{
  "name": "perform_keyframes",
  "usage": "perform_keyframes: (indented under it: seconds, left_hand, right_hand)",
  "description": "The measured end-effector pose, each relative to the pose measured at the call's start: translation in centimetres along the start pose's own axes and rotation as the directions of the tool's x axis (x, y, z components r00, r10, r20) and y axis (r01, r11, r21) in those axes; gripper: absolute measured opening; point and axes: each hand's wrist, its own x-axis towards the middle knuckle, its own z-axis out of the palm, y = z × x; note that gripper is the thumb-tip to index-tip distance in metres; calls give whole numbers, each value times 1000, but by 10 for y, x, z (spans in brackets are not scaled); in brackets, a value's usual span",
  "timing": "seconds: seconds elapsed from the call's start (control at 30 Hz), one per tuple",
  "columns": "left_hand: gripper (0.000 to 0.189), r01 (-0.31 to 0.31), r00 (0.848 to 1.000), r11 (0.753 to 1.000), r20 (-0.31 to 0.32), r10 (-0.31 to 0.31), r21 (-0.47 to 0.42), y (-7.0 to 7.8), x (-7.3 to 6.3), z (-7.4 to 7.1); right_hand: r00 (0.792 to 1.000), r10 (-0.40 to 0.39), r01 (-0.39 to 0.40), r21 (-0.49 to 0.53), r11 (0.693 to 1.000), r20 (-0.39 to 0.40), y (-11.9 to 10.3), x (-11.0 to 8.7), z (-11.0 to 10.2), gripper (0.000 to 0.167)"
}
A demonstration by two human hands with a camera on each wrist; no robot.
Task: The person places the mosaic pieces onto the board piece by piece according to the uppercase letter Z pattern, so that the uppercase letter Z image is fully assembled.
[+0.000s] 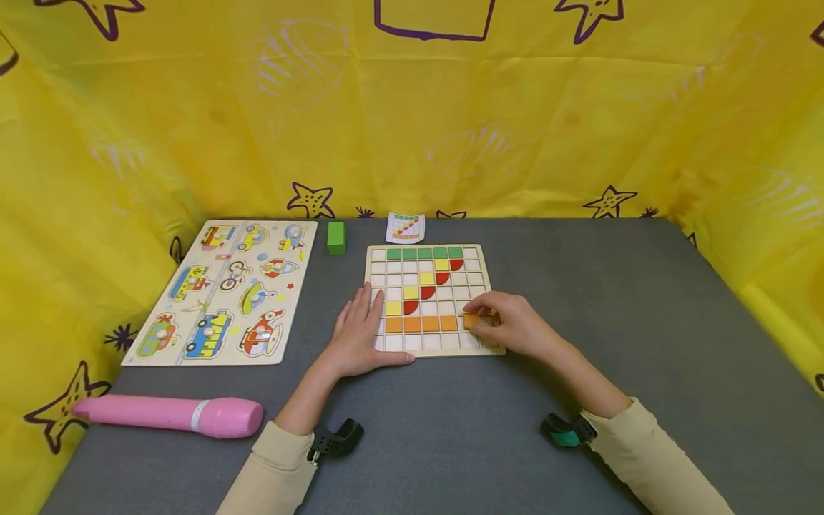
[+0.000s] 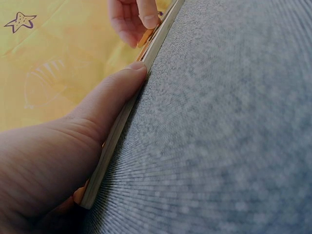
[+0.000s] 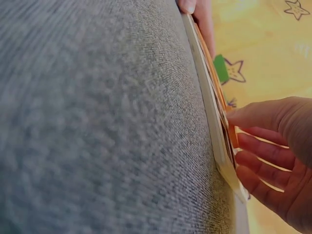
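A square wooden grid board lies flat in front of me, bearing green, yellow and orange square tiles and red quarter-round tiles. My left hand rests on its left front corner, fingers straight and thumb stretched along the front edge. In the left wrist view that thumb presses against the board's rim. My right hand pinches an orange square tile over the right end of the orange row. The right wrist view shows the orange tile between thumb and fingers, close to the board's surface.
Behind the board lie a small pattern card and a green block. A vehicle puzzle board is at the left, with a pink microphone-shaped object nearer me. A yellow curtain encloses the grey table.
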Motion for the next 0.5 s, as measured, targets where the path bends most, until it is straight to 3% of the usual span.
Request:
perform_keyframes:
  seconds: [0.5]
  left_hand:
    - [124, -8, 1000, 1000, -6, 8, 4, -1, 0, 1]
  right_hand:
    - [1000, -11, 11, 3, 1000, 2, -2, 2, 6, 24]
